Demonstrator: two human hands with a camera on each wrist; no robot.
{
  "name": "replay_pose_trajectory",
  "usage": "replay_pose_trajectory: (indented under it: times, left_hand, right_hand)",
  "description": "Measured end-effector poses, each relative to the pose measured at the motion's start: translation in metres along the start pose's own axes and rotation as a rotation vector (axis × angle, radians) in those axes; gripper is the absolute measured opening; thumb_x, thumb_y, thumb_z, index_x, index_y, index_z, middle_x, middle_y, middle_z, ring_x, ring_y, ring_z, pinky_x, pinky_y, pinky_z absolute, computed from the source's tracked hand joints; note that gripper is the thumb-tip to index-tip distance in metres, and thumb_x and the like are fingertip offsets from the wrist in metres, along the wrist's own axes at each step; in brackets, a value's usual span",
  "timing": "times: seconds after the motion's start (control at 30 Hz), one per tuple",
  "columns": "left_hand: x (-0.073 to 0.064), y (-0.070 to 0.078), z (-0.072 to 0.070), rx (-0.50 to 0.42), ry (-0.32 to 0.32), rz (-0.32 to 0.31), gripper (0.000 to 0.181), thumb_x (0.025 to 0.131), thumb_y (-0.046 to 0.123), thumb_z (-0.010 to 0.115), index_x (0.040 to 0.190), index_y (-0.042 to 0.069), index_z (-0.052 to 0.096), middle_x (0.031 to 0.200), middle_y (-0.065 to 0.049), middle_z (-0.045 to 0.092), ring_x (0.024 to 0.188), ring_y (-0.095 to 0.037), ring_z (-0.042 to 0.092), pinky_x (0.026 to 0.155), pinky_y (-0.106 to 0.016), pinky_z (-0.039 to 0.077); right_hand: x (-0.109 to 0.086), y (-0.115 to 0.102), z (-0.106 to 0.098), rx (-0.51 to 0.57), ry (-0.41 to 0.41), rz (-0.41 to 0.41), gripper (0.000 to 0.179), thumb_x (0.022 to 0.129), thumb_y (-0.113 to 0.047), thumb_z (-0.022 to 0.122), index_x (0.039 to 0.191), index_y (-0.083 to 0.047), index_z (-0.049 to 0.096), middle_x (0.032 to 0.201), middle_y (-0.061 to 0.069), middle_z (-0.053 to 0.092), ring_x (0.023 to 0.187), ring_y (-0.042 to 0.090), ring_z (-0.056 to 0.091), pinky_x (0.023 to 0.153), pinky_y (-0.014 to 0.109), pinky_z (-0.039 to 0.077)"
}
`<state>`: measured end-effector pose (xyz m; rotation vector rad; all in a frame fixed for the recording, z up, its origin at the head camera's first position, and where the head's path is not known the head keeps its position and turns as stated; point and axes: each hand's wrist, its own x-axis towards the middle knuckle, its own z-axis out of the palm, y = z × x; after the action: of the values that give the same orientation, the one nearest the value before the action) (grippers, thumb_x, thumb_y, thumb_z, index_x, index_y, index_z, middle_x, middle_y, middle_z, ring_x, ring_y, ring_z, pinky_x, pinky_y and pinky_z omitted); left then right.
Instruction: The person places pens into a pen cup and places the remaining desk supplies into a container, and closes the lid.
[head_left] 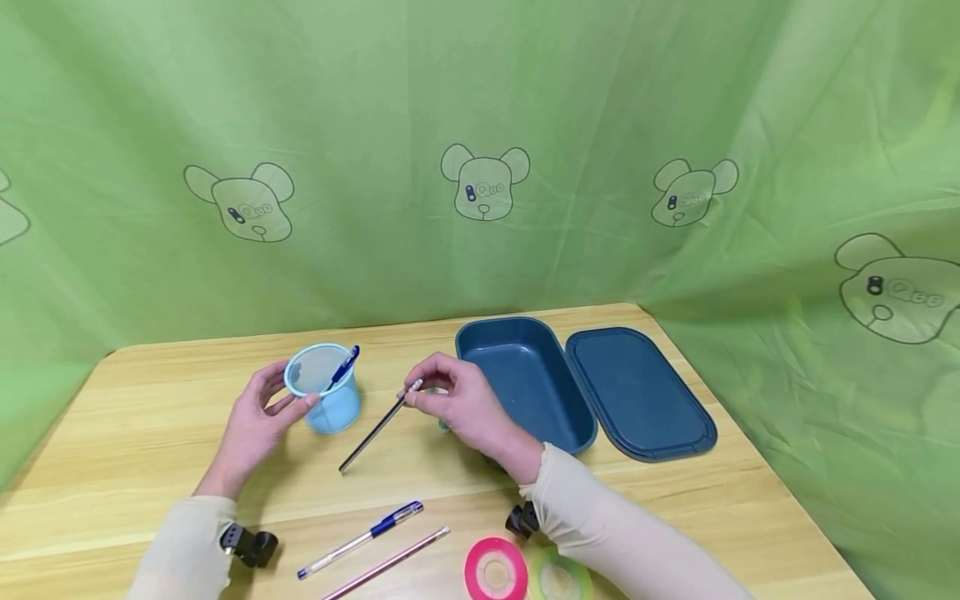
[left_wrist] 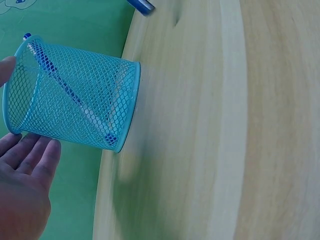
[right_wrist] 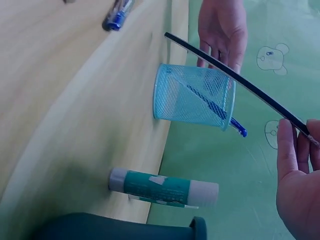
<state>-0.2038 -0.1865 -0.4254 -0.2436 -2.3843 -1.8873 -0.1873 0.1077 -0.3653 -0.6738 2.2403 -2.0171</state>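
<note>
Left hand [head_left: 258, 412]: I see its thumb and fingers holding the mesh cup [head_left: 335, 411] near the rim.
Right hand [head_left: 468, 404]: pinching the dark pencil [head_left: 378, 427] near its pale end.
Dark pencil: aslant beside the mesh cup, free end pointing down.
Mesh cup: a blue pen [head_left: 345, 367] leans inside.
Glue stick [right_wrist: 157, 186]: upright on the desk [head_left: 180, 433], near the box [head_left: 525, 375].
Lid [head_left: 637, 392]: beside the box.

A round light-blue mesh cup [head_left: 333, 414] stood left on the wooden table [head_left: 150, 433], a blue pen [head_left: 345, 367] inside. To its right came a cylindrical green-and-white glue stick [right_wrist: 157, 186], a rectangular dark-blue plastic box [head_left: 528, 392], then a flat dark-blue lid [head_left: 641, 392]. Before the cup lay a slim pink pencil [head_left: 390, 565].
</note>
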Motion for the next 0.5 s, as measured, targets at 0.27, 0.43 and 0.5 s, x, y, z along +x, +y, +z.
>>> replay_pose_trajectory:
  times: [0.27,0.43,0.5]
  left_hand:
    - [-0.001,0.002,0.001,0.008,0.003,0.003,0.078,0.089,0.014,0.075,0.147,-0.007,0.028,0.145,-0.024,0.038,0.135,-0.038,0.036,0.103,-0.025,0.041]
    - [-0.001,0.002,0.001,0.017,-0.005,-0.014,0.08,0.089,0.016,0.075,0.149,-0.005,0.026,0.147,-0.025,0.036,0.135,-0.039,0.035,0.103,-0.027,0.042]
    - [0.0,0.002,0.0,0.021,-0.007,-0.019,0.081,0.089,0.016,0.075,0.149,-0.005,0.025,0.147,-0.025,0.036,0.135,-0.04,0.035,0.103,-0.027,0.042]
  right_hand:
    - [0.004,-0.005,-0.006,0.072,0.056,-0.024,0.02,0.084,0.01,0.07,0.1,0.006,0.058,0.093,0.015,0.064,0.087,0.021,0.067,0.077,0.029,0.059]
    - [0.007,-0.01,-0.01,0.094,0.072,-0.039,0.018,0.086,0.01,0.069,0.099,0.006,0.058,0.093,0.017,0.065,0.087,0.023,0.068,0.078,0.034,0.059]
    - [0.008,-0.012,-0.012,0.119,0.08,-0.047,0.017,0.087,0.01,0.068,0.1,0.006,0.057,0.093,0.017,0.065,0.086,0.022,0.068,0.078,0.037,0.059]
